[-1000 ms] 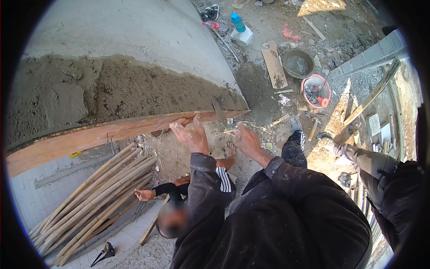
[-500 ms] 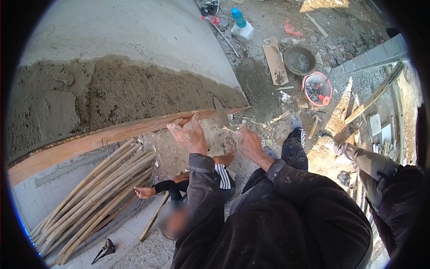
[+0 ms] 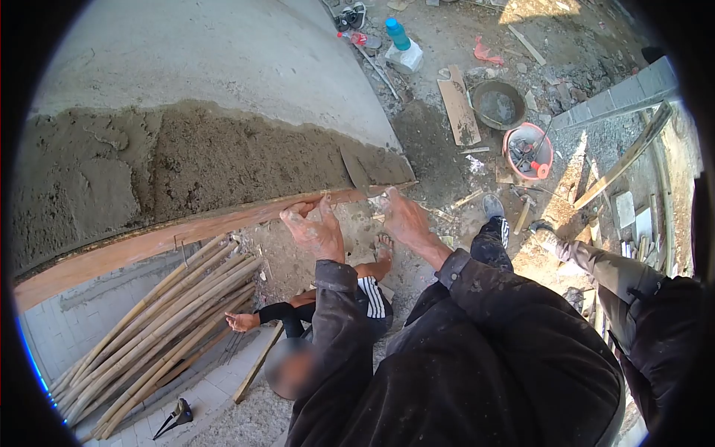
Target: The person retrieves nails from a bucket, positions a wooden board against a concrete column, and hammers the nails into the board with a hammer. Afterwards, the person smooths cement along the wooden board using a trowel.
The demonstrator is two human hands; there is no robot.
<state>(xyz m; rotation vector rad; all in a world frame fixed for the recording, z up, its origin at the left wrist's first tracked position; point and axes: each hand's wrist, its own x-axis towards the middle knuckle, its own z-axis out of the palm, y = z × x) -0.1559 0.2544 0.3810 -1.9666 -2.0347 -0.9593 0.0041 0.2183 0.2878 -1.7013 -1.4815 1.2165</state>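
My right hand is closed around the handle of a trowel, whose metal blade lies against the wet mortar near the right end of the wall. The handle is mostly hidden by my fingers. My left hand is at the wooden board, with thumb and finger curled at its upper edge. This long board runs along the lower border of the mortar band. Above the mortar, the wall surface is smooth and pale grey.
A seated person is below, close by my left arm. Another person's leg is at the right. Bamboo poles are stacked at lower left. A red bucket, a dark basin and a blue bottle stand on the littered ground.
My right hand has moved up and left, bringing the trowel blade from the board's edge onto the mortar. My left hand has barely shifted.
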